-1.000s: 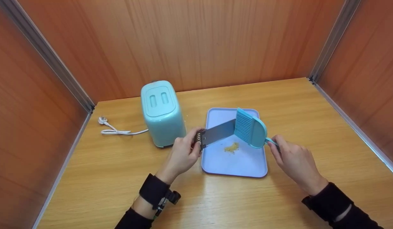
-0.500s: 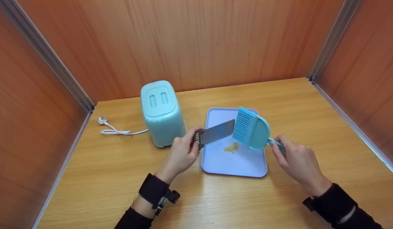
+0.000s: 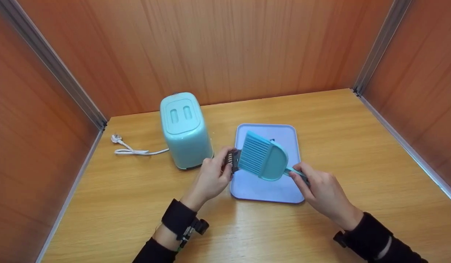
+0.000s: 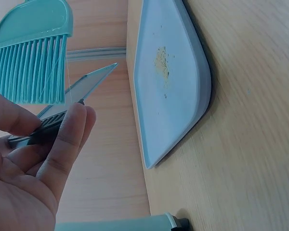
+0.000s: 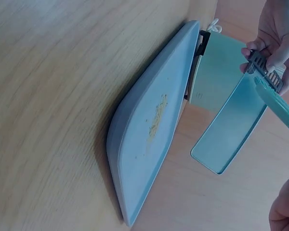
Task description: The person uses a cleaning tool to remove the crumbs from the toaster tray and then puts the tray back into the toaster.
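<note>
My left hand (image 3: pixel 209 179) pinches the dark slotted end of a toaster crumb tray (image 5: pixel 231 125), whose flat metal pan is held tilted above the lilac tray (image 3: pixel 267 190). In the head view the brush hides most of that pan. The thin handle of a teal hand brush (image 3: pixel 263 157) is gripped by my right hand (image 3: pixel 326 193), its bristles lying over the crumb tray near the slotted end. A small heap of yellowish crumbs (image 4: pixel 162 63) lies on the lilac tray, with specks scattered around it.
Left of the lilac tray stands a mint toaster (image 3: pixel 187 135). Its white cord and plug (image 3: pixel 132 150) lie on the wooden table (image 3: pixel 119 212). Wood-grain panels (image 3: pixel 229 54) enclose the back and both sides.
The brush has swept left along the crumb tray, from its far end to near the slotted end, with my right hand following. My left hand has hardly moved.
</note>
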Available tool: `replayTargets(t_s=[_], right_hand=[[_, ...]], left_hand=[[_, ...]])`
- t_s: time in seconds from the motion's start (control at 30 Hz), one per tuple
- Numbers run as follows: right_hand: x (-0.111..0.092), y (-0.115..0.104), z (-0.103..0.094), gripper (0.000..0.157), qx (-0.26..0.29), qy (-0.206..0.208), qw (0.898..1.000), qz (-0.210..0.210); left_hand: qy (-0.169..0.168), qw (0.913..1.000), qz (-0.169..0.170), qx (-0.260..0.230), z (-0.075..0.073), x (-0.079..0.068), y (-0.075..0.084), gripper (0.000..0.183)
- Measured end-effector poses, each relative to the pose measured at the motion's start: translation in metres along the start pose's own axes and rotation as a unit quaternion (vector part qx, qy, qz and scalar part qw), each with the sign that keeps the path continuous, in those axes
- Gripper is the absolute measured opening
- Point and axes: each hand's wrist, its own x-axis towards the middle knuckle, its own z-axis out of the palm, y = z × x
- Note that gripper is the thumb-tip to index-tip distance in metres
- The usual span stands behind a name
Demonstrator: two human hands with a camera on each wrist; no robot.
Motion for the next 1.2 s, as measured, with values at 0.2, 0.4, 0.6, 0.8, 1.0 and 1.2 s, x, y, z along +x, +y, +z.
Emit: replayTargets(t_s=[0.2, 0.4, 0.6, 0.8, 1.0, 1.2], right_hand=[[0.001, -0.004, 0.006, 0.007, 0.012, -0.019, 1.0, 0.014], [-0.001, -0.004, 0.007, 0.007, -0.01, -0.039, 0.998, 0.038], [-0.003, 0.005, 0.007, 0.01, -0.059, -0.021, 0.998, 0.016], [-0.004, 0.015, 0.004, 0.013, -0.097, -0.042, 0.993, 0.058], [-0.005, 0.024, 0.0, 0.015, -0.134, -0.059, 0.986, 0.076], [-0.006, 0.029, -0.003, 0.016, -0.155, -0.057, 0.983, 0.079]], left_hand=[[-0.007, 0.9998, -0.006, -0.02, -0.001, 0.0, 0.002, 0.041], [-0.009, 0.9997, -0.007, -0.022, -0.001, -0.001, 0.002, 0.042], [0.001, 1.0, -0.001, -0.007, -0.002, -0.002, 0.0, 0.04], [0.001, 0.9999, -0.006, -0.014, -0.004, -0.002, 0.0, 0.038], [0.007, 1.0, 0.007, -0.002, -0.005, -0.003, 0.002, 0.036], [0.02, 0.9989, 0.031, 0.028, -0.004, -0.004, 0.006, 0.035]])
